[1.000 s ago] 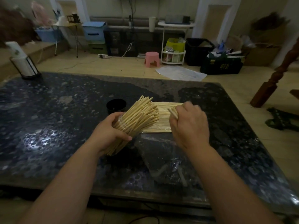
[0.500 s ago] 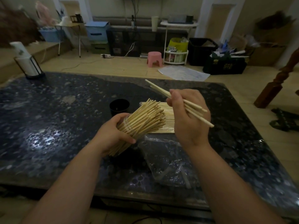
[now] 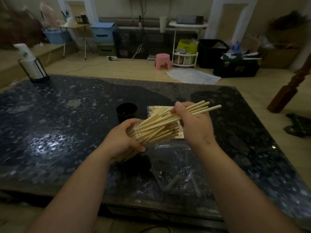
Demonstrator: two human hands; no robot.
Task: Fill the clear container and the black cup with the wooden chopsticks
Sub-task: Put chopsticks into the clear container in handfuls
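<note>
A dim room with a pale wooden floor lies beyond a dark speckled stone table [image 3: 50, 123], whose polished top catches a patch of light off to the left of the hands. Over the middle of the table the left hand [image 3: 121, 140] grips a clear round plastic container [image 3: 136, 130], fingers and thumb curled round its wall. The container is held above the surface and tilted, its mouth facing up and to the right. It is packed with pale wooden chopsticks [image 3: 158, 133] that fan out of the mouth.

The right hand [image 3: 193, 126] is clamped on a small bundle of chopsticks [image 3: 202, 108]. From this grip their blunt ends stick out to the right, and their other ends reach left into the fan at the container's mouth.

Just beyond the left hand's grip a round black cup [image 3: 126, 111] stands upright on the table. Under and behind the right hand's grip a flat packet of chopsticks [image 3: 154, 108] lies on the surface. Nearer the person than both grips lies a crumpled clear plastic bag [image 3: 173, 165]. Far to the left of the grips, at the table's back corner, stands a white paper roll in a black wire holder [image 3: 29, 63]. A pink plastic stool [image 3: 162, 61] sits on the floor well beyond.
</note>
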